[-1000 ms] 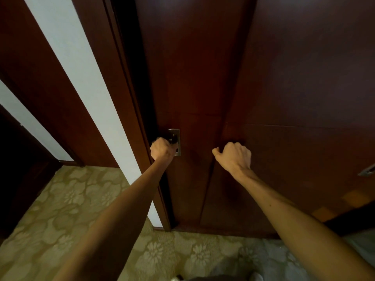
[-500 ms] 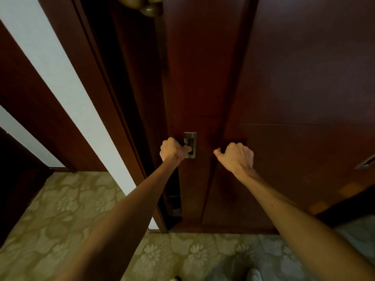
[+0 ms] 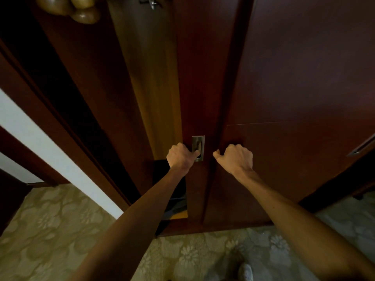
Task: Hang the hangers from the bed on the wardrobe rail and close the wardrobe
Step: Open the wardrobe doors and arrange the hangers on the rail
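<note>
A dark red-brown sliding wardrobe door (image 3: 194, 78) stands partly slid to the right, with a gap to the wardrobe's inside (image 3: 150, 88) on its left. My left hand (image 3: 179, 156) grips the metal recessed handle (image 3: 198, 148) on that door, a finger hooked into it. My right hand (image 3: 236, 157) is curled against the edge of the second door panel (image 3: 304, 78) to the right. Wooden hanger ends (image 3: 81, 11) show at the top left inside the wardrobe, and a metal hook (image 3: 151, 2) shows at the top edge.
Patterned beige carpet (image 3: 50, 230) covers the floor. A white wall strip (image 3: 40, 142) and a dark wooden frame (image 3: 60, 118) lie to the left. Another recessed handle (image 3: 363, 146) sits at the far right. A shoe (image 3: 245, 271) shows at the bottom.
The door with the metal handle has slid to the right under my left hand, widening the gap and showing the wardrobe's inside and the hanger ends. My right hand has stayed on the right panel.
</note>
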Demonstrator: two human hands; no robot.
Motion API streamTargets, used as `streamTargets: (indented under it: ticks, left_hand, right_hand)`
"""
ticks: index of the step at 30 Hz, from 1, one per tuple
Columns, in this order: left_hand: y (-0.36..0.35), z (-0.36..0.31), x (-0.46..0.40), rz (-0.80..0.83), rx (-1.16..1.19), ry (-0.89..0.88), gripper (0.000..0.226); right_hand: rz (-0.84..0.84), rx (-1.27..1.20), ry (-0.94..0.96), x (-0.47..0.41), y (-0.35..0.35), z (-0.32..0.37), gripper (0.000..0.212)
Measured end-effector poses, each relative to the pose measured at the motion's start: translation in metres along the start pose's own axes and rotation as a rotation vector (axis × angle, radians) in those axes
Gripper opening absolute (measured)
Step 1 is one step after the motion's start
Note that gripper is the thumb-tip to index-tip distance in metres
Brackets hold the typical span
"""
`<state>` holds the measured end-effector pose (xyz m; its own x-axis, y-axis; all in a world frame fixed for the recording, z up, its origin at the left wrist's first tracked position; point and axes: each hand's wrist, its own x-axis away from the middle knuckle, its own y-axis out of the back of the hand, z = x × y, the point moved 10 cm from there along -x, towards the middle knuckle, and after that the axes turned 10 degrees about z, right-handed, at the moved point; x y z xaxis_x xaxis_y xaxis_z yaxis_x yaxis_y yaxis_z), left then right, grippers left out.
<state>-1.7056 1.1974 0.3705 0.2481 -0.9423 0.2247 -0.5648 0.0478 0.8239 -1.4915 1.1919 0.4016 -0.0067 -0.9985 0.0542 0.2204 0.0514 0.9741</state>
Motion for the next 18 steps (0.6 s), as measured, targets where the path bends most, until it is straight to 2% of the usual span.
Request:
streamTargets:
  ticks: [18]
  left_hand:
    - [-0.078, -0.141, 0.029, 0.001, -0.211, -0.110, 0.058]
  right_hand:
    - [-0.038, 0.027, 0.068, -0.026, 0.022, -0.140, 0.054]
